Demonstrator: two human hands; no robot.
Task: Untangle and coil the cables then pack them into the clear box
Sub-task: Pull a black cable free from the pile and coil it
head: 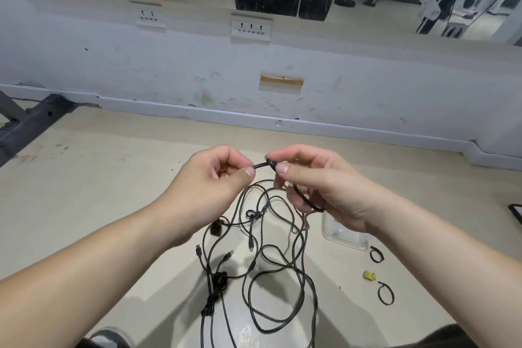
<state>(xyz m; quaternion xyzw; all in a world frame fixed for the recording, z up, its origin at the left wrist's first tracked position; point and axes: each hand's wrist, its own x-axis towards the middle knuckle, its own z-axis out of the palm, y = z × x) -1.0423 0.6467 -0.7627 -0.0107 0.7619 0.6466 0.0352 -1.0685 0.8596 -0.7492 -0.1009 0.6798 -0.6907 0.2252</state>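
Cables (254, 248): black, thin, several, heaped in a loose tangle on the floor (84, 192), centre, below both hands. Not yet sorted or coiled.

Far left: dark metal frame (28, 121) by the wall, well apart from the work.

Left hand (209, 175): raised over the heap. Fingers (248, 171) curled, thumb and forefinger pinching a short stretch of one cable, apparently near its end.

Below it: black plug (217, 228) lying in the heap. Lower down, a tight knot (217, 282) of strands with loose connector ends around it.

Right hand (316, 183): level with the left and almost touching it. Thumb and forefinger pinching the same cable just beside the left pinch, other fingers curled with slack looped under them and dropping into the heap.

Right of the heap: box (343, 234), clear, on the floor, partly hidden behind the right wrist. Cannot tell what is inside. No cable seen in it.

Further right: two black ties (377, 255) on the floor, yellow scrap (369, 275) between them.

Step, as judged: untangling, early on, with one cable singled out by its end.

Next move, as judged: follow that cable down into the heap, passing the end back through each crossing instead of pulling hard. Risk of tightening the knot if tugged. Slack wanted in both pinches. Then coiling, a tie, and the box.
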